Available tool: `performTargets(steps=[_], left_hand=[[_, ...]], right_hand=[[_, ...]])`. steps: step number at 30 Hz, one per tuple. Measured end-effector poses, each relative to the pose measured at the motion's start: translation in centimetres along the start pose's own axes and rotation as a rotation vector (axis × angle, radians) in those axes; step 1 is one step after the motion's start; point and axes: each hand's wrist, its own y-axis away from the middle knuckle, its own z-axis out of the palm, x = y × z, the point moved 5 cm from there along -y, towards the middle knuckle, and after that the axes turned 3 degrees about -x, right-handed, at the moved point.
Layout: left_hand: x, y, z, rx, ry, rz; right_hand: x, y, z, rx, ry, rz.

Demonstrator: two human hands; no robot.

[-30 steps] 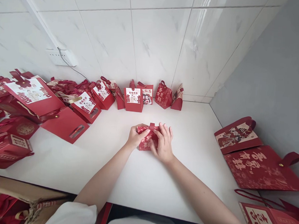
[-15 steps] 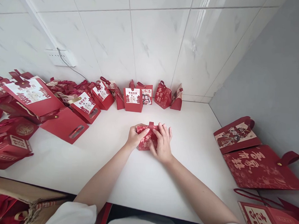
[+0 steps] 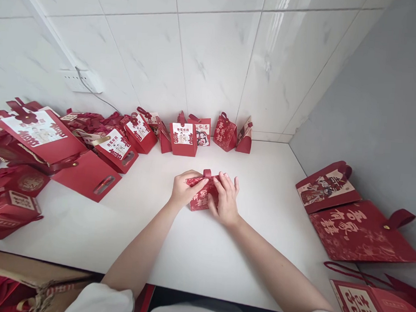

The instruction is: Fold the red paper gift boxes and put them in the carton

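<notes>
A small red gift box (image 3: 200, 198) with pale lettering and a strap loop on top stands on the white table in front of me. My left hand (image 3: 184, 188) grips its left side, the thumb lying across the front near the upper edge. On the right, my right hand (image 3: 225, 198) lies against the box with its fingers extended along the top right edge and the thumb on the front face. The fingers behind the box are hidden.
Several finished-looking red boxes, one a white-labelled box (image 3: 183, 139), line the tiled wall. Many more crowd the left, including a plain red box (image 3: 85, 173). A flat red box (image 3: 362, 233) leans on the right wall. A cardboard carton (image 3: 18, 266) sits below the table edge.
My left hand has shifted slightly left, away from my right hand, still on the box. The box has moved a little left; the whole view has shifted slightly too.
</notes>
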Motion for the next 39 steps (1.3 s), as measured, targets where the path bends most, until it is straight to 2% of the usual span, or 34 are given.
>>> performTargets(steps=[7,11,15,19,22,26,30,34,39], left_hand=[[0.7,0.1,-0.5,0.048,-0.18,0.09],[0.8,0.0,-0.4,-0.012,-0.198,0.121],[0.5,-0.2,-0.5,-0.083,-0.12,0.099],[0.3,-0.1,-0.2,-0.224,-0.027,0.067],[0.4,0.0,-0.4,-0.253,-0.052,0.076],[1.2,0.1,-0.8,-0.203,-0.193,0.229],[2.0,0.3,-0.5,-0.211,-0.299,0.358],[2.2,0.3,-0.3,-0.216,-0.316,0.364],[1.5,0.2,-0.3,-0.242,-0.251,0.299]], right_hand=[[0.6,-0.3,-0.1,-0.019,-0.061,0.057],[0.5,-0.5,-0.6,-0.003,-0.162,0.071],[1.1,-1.4,-1.4,0.033,-0.377,0.151],[2.0,-2.9,-1.5,-0.104,-0.591,0.272],[2.4,-3.9,-2.0,-0.194,-0.683,0.324],[2.0,-5.0,-3.0,-0.357,-0.692,0.282],[1.1,-5.9,-4.1,-0.422,-0.554,0.174],[0.4,-6.4,-4.3,-0.436,-0.465,0.06],[0.6,-6.4,-4.1,-0.477,-0.533,0.055]])
